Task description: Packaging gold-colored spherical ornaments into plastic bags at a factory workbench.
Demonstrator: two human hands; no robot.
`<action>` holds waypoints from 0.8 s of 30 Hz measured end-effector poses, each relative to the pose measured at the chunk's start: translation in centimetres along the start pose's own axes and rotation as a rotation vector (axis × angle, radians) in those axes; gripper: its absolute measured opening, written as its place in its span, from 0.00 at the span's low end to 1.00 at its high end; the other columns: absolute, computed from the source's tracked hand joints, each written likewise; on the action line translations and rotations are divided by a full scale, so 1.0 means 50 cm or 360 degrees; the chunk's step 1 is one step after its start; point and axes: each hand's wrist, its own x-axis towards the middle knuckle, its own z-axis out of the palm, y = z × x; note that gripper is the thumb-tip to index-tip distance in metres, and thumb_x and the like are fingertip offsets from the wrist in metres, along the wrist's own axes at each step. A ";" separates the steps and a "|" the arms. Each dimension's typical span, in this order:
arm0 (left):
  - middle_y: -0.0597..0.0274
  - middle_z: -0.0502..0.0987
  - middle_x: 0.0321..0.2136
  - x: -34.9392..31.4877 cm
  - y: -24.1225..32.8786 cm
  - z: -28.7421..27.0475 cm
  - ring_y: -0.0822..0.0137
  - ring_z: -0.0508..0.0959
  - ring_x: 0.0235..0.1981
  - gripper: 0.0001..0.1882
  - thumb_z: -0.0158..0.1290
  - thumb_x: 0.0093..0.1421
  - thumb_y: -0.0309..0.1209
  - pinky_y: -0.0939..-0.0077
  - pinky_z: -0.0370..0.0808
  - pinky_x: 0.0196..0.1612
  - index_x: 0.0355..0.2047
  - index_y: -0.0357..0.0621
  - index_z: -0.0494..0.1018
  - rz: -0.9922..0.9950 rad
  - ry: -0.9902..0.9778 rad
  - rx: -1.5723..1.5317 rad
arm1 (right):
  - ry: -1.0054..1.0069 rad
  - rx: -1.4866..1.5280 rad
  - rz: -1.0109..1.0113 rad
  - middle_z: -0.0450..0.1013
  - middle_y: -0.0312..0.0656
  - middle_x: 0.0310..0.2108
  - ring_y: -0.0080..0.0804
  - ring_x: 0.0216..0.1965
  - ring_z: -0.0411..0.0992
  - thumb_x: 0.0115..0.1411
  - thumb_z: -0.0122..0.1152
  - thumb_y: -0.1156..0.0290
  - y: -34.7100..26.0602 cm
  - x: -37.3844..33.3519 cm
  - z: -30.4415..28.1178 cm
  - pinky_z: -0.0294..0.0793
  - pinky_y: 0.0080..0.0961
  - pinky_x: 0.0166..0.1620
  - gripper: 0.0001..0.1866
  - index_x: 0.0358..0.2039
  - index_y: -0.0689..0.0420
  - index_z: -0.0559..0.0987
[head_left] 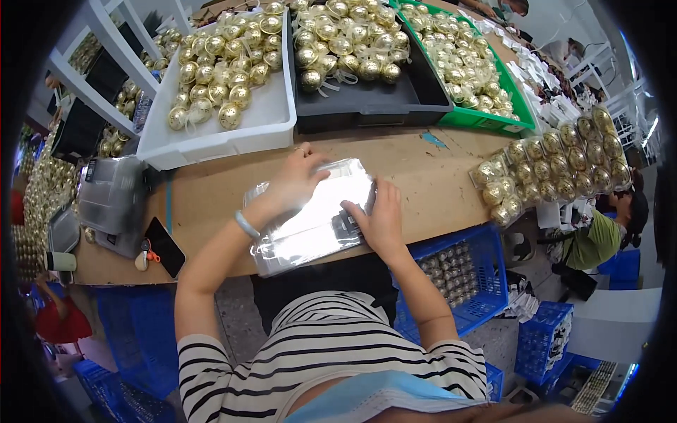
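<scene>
A clear plastic box [303, 233], flat and shiny with a small dark label, lies at the front edge of the brown table before me. My right hand [381, 215] grips its right side, thumb on top and fingers along the edge. Over the far left part of the box hovers my left hand [300, 176], a little blurred, its fingers apart and nothing seen in them. Whether its fingertips touch the plastic is hard to tell. A light bracelet circles the left wrist.
Gold ball ornaments fill a white tray [218, 150], a black tray [367, 116] and a green tray [497, 121] at the back. Packed gold balls [557, 162] sit right. Stacked clear boxes [109, 197], a phone [166, 247] and scissors [149, 252] lie left. A blue crate [486, 282] stands below.
</scene>
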 end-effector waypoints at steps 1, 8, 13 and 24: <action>0.50 0.75 0.41 -0.007 0.006 -0.001 0.46 0.73 0.43 0.14 0.61 0.60 0.36 0.54 0.71 0.49 0.44 0.42 0.79 0.0122 0.0200 0.0326 | 0.0020 0.0017 0.0057 0.69 0.57 0.51 0.54 0.53 0.66 0.51 0.77 0.59 -0.008 0.011 0.003 0.67 0.44 0.56 0.41 0.57 0.70 0.68; 0.55 0.79 0.29 -0.033 0.072 -0.051 0.53 0.78 0.29 0.07 0.58 0.63 0.33 0.62 0.74 0.33 0.33 0.44 0.80 0.0132 0.0349 0.0579 | 0.0546 -0.0216 -0.0299 0.74 0.54 0.47 0.53 0.46 0.71 0.54 0.74 0.66 -0.052 0.007 -0.011 0.70 0.40 0.52 0.27 0.50 0.67 0.74; 0.53 0.80 0.27 -0.015 0.113 -0.127 0.54 0.78 0.24 0.06 0.58 0.63 0.32 0.63 0.74 0.29 0.36 0.44 0.79 0.0166 0.0299 0.0247 | -0.0060 0.0851 -0.0120 0.78 0.49 0.48 0.43 0.47 0.77 0.66 0.61 0.72 -0.028 0.009 -0.057 0.73 0.33 0.54 0.18 0.53 0.66 0.73; 0.55 0.71 0.63 -0.189 0.175 -0.037 0.46 0.70 0.64 0.26 0.57 0.63 0.43 0.45 0.68 0.61 0.60 0.51 0.73 0.0350 -0.0161 0.0855 | -0.1388 0.0604 -0.1015 0.66 0.51 0.66 0.45 0.66 0.65 0.69 0.58 0.64 0.047 0.035 -0.089 0.65 0.37 0.65 0.14 0.47 0.59 0.84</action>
